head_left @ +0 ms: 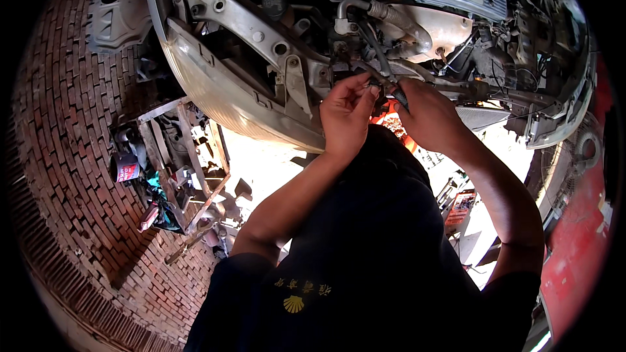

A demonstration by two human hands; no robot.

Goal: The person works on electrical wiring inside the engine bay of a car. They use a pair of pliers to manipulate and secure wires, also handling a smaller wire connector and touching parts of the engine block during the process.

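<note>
Both hands are at the front edge of an open engine bay. My left hand [347, 111] has its thumb and fingertips pinched around a small piece [371, 84], too small to make out, beside the headlight housing [228, 94]. My right hand [424, 114] is closed on a dark cylindrical part [399, 96], possibly a hose end or a tool handle, just right of my left fingers. Above them run a rubber hose [377, 52], a curved metal pipe [345, 10] and a metal heat shield [450, 26].
A wooden frame [160, 109] heaped with parts stands at left on brick paving [78, 156], near a loose metal panel [117, 6]. An orange object [460, 212] lies below the car at right. A red panel [580, 234] and a fan guard [585, 146] are at far right.
</note>
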